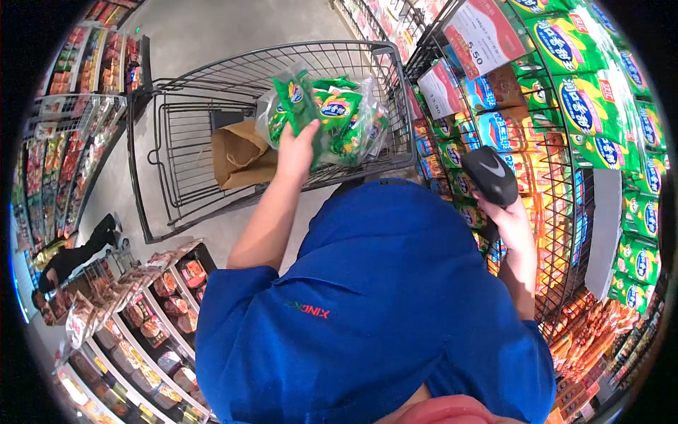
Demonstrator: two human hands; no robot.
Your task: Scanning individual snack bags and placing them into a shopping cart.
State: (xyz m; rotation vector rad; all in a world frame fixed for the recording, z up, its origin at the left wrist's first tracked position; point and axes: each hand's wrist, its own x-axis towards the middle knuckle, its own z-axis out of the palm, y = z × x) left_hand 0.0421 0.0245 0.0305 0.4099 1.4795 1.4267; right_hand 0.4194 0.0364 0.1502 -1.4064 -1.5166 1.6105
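My left hand point(298, 150) grips a green snack packet point(290, 95), held up over the wire shopping cart point(183, 114). Just behind and below it in the cart is a clear plastic bag point(374, 139) with several green packets point(335, 107) inside. A brown paper bag point(238, 153) stands next to that, tipped towards me. On the other side, my right hand point(506, 214) is wrapped around the handle of a black handheld barcode scanner point(490, 175). The scanner's head is beside the shelf of snack packs, apart from them.
Close on my right rises a black wire rack point(556, 212) with green bagged snacks point(577, 106), blue packs point(495, 130) and hanging price signs point(484, 40). A low display of packaged food point(145, 328) lies behind left. Farther left a person point(79, 254) stands by another cart point(122, 257).
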